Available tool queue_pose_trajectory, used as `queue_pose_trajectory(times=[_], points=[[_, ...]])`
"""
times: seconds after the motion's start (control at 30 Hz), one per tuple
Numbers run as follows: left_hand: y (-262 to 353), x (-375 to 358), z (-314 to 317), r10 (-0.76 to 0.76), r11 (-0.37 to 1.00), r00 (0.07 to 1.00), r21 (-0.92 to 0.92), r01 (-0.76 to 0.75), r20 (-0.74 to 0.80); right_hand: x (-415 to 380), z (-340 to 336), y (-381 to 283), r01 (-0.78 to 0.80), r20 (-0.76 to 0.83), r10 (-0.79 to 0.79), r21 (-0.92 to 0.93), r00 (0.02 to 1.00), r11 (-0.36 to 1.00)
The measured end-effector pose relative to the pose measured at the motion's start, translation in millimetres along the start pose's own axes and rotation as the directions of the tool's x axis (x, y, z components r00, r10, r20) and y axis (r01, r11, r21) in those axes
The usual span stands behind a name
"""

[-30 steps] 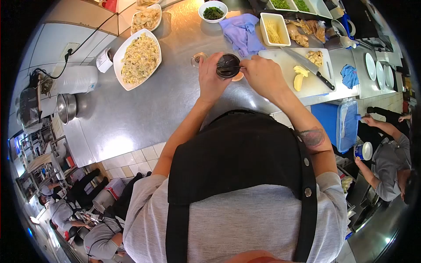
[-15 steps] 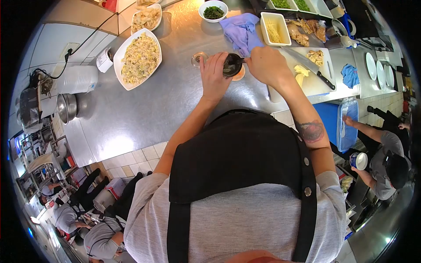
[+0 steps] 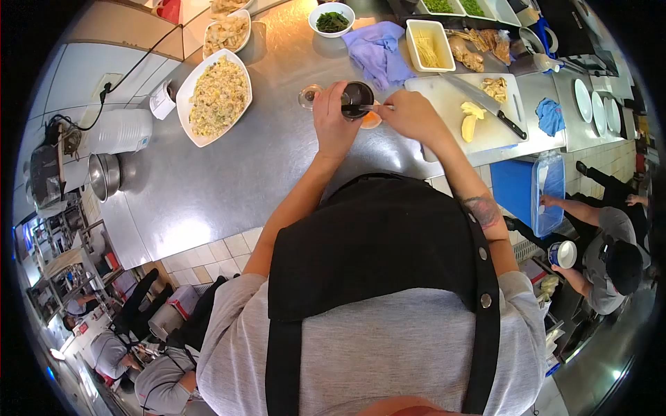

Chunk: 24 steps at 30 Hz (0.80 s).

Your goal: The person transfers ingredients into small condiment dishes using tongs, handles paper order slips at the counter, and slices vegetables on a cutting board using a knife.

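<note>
In the head view my left hand (image 3: 334,121) is wrapped round a small dark cup (image 3: 361,91), tilted so that its mouth shows. My right hand (image 3: 411,114) grips the handle of a spoon (image 3: 366,107), whose far end lies over the cup's mouth. Below the cup, partly covered, is a small dish with something orange (image 3: 372,120). A small clear glass bowl (image 3: 307,96) stands just left of my left hand. What the cup contains is too dark to make out.
A cutting board (image 3: 496,132) with a knife (image 3: 506,119) and yellow slices lies at right. Behind are a purple cloth (image 3: 381,52), a noodle tub (image 3: 430,45) and a bowl of greens (image 3: 332,21). A rice dish (image 3: 220,97) stands left. Co-workers are on both sides.
The spoon has shifted and now lies across the cup's mouth, with more of it showing. My right hand has moved slightly down; my left still holds the cup.
</note>
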<state>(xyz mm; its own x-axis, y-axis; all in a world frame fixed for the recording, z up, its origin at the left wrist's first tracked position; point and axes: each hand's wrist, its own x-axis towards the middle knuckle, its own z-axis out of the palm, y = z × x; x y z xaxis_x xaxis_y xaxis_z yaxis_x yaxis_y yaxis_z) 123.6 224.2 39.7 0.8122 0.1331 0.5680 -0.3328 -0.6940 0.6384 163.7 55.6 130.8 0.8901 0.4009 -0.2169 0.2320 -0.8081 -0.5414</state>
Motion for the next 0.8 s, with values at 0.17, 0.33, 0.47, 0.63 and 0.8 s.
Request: queue_pose_trajectory(times=[0.17,0.33,0.47,0.63,0.8], points=[[1.6,-1.6,-3.1,-0.027,1.000,1.000,-0.011,0.027,-0.007,-14.9,10.7,-24.2,-0.111,-0.008,0.111,-0.097,0.994,0.989],[1.2,-5.0,-3.6,-0.048,0.997,0.999,0.063,0.048,0.009,-18.8,7.4,-22.5,-0.066,-0.062,0.058,-0.132,0.996,0.989],[-5.9,-5.9,-9.1,-0.111,0.987,0.992,0.125,0.104,0.052,-31.5,-9.9,-15.7,-0.037,-0.116,0.027,-0.085,0.993,0.996],[-25.6,-10.4,-15.2,-0.170,0.966,0.985,0.200,0.161,0.031,-40.1,-20.9,-3.6,-0.089,-0.114,0.079,-0.079,0.990,0.993],[-27.7,-10.6,-26.7,-0.222,0.955,0.974,0.211,0.208,0.047,-31.6,-0.4,5.4,-0.111,-0.049,0.105,-0.139,0.993,0.984]])
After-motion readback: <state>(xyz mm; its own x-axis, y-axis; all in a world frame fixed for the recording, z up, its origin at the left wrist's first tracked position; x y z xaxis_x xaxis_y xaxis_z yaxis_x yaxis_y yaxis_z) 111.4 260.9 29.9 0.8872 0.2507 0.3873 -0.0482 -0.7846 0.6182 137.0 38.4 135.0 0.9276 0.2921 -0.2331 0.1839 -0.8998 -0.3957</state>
